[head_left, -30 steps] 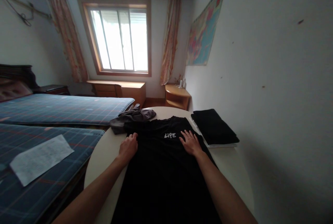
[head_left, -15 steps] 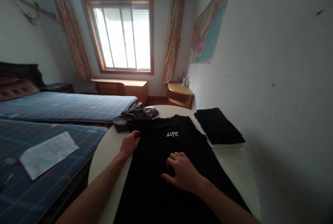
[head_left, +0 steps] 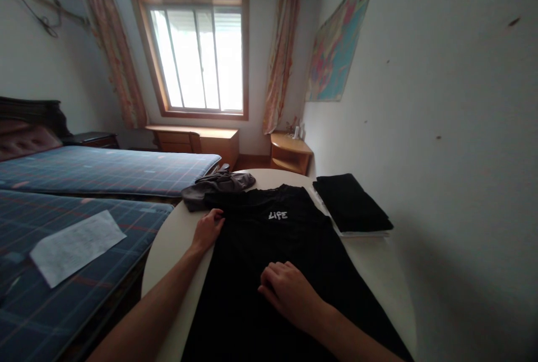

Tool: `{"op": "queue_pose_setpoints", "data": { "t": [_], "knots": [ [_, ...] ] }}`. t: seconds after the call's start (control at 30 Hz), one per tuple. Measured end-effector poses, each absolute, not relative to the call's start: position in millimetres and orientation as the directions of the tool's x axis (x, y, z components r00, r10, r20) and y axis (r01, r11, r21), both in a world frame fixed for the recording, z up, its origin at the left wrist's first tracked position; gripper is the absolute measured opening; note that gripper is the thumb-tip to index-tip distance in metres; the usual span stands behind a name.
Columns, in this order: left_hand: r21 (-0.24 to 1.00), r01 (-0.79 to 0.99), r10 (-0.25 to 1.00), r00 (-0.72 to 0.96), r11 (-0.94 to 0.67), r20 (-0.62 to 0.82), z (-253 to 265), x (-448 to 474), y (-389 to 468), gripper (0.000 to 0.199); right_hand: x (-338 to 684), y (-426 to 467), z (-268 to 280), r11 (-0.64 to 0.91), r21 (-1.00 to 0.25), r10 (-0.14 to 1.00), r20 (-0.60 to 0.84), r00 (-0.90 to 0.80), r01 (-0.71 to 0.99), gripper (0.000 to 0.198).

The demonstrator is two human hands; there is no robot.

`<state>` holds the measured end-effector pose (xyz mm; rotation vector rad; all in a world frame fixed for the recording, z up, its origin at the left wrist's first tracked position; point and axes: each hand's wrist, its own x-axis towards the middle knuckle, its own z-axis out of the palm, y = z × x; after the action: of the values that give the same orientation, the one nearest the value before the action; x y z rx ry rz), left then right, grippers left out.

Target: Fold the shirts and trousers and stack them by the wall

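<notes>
A black T-shirt (head_left: 277, 244) with white "Life" lettering on its chest lies spread over a round white table (head_left: 163, 255), neck end away from me. At its left edge, just below the sleeve, my left hand (head_left: 209, 229) has its fingers curled onto the cloth. My right hand (head_left: 290, 289) is over the middle of the shirt, below the lettering. Its fingers are bent and together, with the thumb drawn in beneath them. Whether cloth is pinched there is hidden.
A crumpled grey garment (head_left: 218, 185) touches the shirt's far left corner. Folded black cloth (head_left: 351, 202) rests on something white at the table's right, near the wall (head_left: 454, 194). Left of the table are mattresses (head_left: 105, 168) and a paper sheet (head_left: 78, 247).
My right hand has come slightly nearer to me and its spread thumb and fingers have closed together. My left hand stays at the shirt's left edge.
</notes>
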<state>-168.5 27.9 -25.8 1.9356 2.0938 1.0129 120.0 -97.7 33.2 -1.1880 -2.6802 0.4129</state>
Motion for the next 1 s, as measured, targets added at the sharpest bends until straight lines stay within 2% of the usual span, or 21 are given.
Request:
{"op": "queue_pose_setpoints", "data": {
  "t": [0.07,0.2,0.37,0.47,0.63,0.77,0.9,1.0],
  "knots": [
    [0.529,0.847,0.918,-0.175,-0.043,0.356,-25.7,-167.9,27.5,0.023,120.0,-103.9,32.8,0.681,-0.291,0.719,0.086,-0.69,0.672,0.013],
    [0.525,0.85,0.914,-0.172,-0.051,0.367,-26.9,-167.9,28.0,0.025,121.2,-114.1,26.6,0.82,-0.274,0.554,0.159,-0.817,0.503,0.034],
    [0.518,0.853,0.916,-0.156,-0.063,0.369,-30.2,-169.8,30.5,0.024,117.9,-116.5,19.7,0.894,-0.183,0.432,0.115,-0.895,0.408,0.018],
    [0.513,0.856,0.915,-0.156,-0.062,0.371,-31.7,-170.4,31.8,0.025,113.5,-117.4,19.5,0.917,-0.153,0.387,0.111,-0.915,0.369,0.019],
    [0.494,0.867,0.911,-0.151,-0.065,0.384,-32.2,-169.7,32.4,0.027,105.6,-119.8,16.3,0.942,-0.199,0.294,0.105,-0.95,0.27,0.023],
    [0.476,0.876,0.904,-0.142,-0.074,0.402,-32.3,-165.6,29.9,0.029,108.7,-118.7,15.9,0.974,-0.145,0.2,0.193,-0.96,0.174,0.025],
    [0.346,0.93,0.9,-0.044,-0.121,0.434,-31.9,-161.1,25.4,0.034,119.5,-118.5,14.4,0.994,0.014,0.106,0.23,-0.967,0.112,0.039],
    [0.236,0.965,0.916,0.006,-0.11,0.401,-27.0,-158.6,22.5,0.036,121.4,-120.3,4.2,0.995,0.071,0.058,0.218,-0.974,0.076,0.044]
  ]
}}
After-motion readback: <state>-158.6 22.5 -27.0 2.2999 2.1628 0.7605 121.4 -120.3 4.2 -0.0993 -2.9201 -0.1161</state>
